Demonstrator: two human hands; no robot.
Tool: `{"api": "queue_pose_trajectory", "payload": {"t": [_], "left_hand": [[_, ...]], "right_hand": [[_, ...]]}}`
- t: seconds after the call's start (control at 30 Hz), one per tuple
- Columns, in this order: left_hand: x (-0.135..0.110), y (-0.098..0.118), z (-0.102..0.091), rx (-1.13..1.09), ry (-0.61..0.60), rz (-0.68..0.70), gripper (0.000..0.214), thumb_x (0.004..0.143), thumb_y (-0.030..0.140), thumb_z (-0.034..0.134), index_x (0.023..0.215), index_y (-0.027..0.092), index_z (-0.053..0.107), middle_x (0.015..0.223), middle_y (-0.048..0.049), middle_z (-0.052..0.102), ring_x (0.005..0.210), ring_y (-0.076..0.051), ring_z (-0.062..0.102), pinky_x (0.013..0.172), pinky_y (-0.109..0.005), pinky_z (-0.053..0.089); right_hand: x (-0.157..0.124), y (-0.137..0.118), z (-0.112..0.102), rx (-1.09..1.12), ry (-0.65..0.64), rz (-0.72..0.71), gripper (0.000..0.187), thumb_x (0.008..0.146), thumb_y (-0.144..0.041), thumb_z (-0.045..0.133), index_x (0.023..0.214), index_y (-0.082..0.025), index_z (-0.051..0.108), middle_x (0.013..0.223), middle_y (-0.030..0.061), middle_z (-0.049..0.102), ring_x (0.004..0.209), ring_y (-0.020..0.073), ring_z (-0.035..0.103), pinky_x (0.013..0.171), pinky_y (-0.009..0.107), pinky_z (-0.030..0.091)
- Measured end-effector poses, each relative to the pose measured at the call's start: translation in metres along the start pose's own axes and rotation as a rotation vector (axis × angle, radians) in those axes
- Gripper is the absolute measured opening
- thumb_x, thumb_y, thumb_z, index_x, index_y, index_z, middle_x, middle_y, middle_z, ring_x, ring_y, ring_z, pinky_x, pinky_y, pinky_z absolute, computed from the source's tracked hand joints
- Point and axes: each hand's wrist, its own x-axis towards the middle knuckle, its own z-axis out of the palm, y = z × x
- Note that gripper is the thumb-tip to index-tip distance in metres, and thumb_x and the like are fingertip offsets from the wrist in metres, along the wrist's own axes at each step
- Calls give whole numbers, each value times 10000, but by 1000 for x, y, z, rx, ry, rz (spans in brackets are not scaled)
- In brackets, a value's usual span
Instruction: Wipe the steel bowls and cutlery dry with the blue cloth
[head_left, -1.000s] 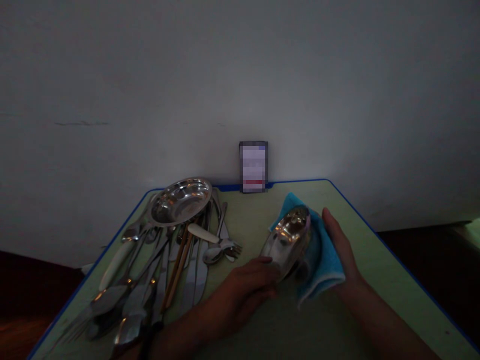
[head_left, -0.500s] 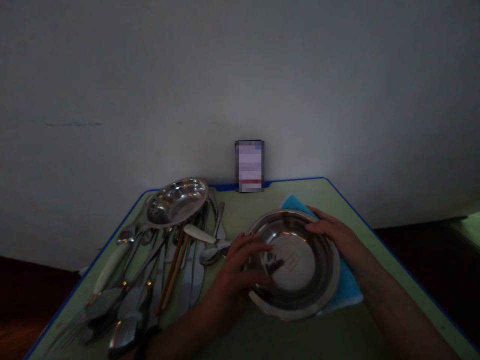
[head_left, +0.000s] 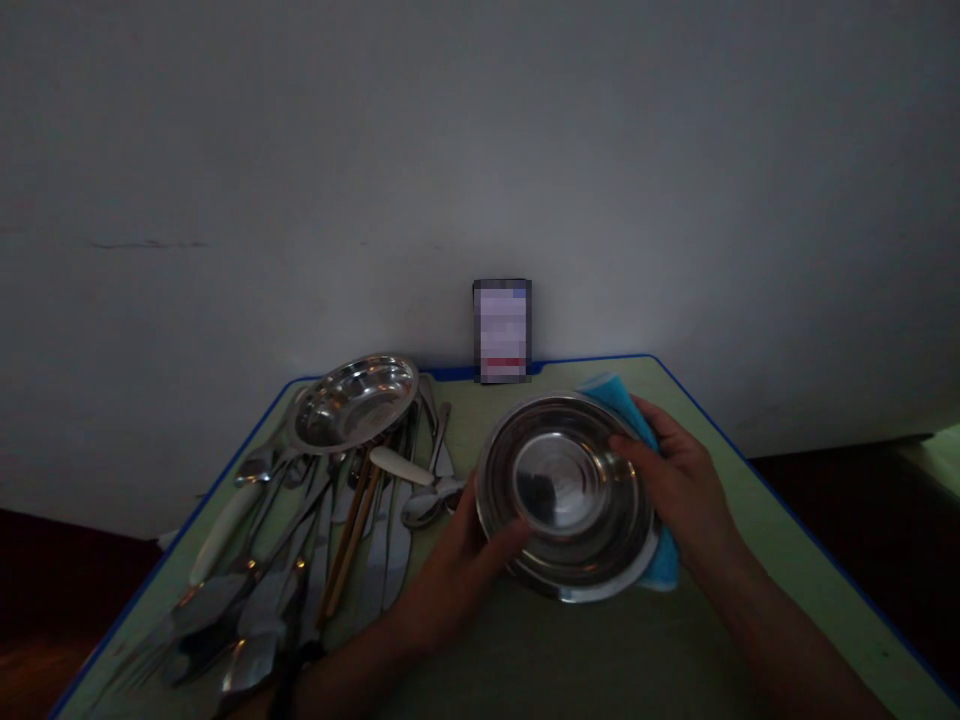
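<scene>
left hand (head_left: 457, 560) grips the steel bowl (head_left: 566, 495) by its rim, right hand (head_left: 675, 490) presses a blue cloth (head_left: 652, 570) behind it, over the green table (head_left: 750, 520).

Left hand (head_left: 457, 565) grips steel bowl (head_left: 566, 495) rim; right hand (head_left: 679, 480) presses blue cloth (head_left: 660, 565) behind bowl; cutlery pile (head_left: 315, 540) left.

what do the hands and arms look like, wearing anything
No gloves on the left hand or the right hand, and no rings that show. Both arms are bare down to the picture's edge, no sleeves in view. Something dark lies at the left wrist; too dim to tell if it is a band.
</scene>
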Motion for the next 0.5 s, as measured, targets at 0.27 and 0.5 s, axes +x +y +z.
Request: {"api": "queue_pose_trajectory", "payload": {"t": [0.27, 0.5], "left_hand": [[-2, -11, -2, 55, 56, -37, 336, 802, 364, 565, 1102, 213, 551, 1170, -67, 610, 1078, -243, 558, 921, -408, 438], [-3, -6, -1, 263, 115, 47, 372, 816, 373, 547, 1146, 203, 513, 1211, -68, 577, 1116, -223, 524, 991, -400, 378]], "right_hand": [[-7, 3, 12, 60, -139, -16, 343, 792, -435, 545, 1085, -266, 601, 1032, 24, 675, 918, 213, 627, 738, 320, 497], [-5, 19, 17, -93, -202, -83, 288, 782, -265, 575, 1068, -234, 587, 1065, 14, 656, 996, 200, 592, 877, 343, 438]]}}
